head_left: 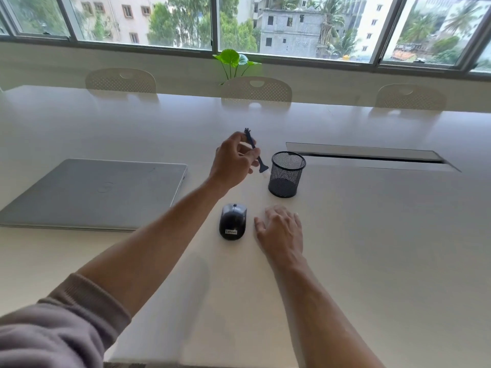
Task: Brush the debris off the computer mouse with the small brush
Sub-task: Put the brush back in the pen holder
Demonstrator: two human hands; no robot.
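Black brush is pinched in the left hand, far of the mouse; the right hand, flat and empty, is rested just right of it.

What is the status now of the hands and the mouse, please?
Left hand holds small brush in the air beside mesh cup. Right hand flat on table, beside mouse. Brush not yet on mouse. Path clear.

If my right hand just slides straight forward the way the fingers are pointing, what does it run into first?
Most likely the black wire-mesh pen cup. The right hand lies flat on the white table, fingers pointing away toward the cup, with bare tabletop between. Depth is unclear, so it might only graze the cup's left side.
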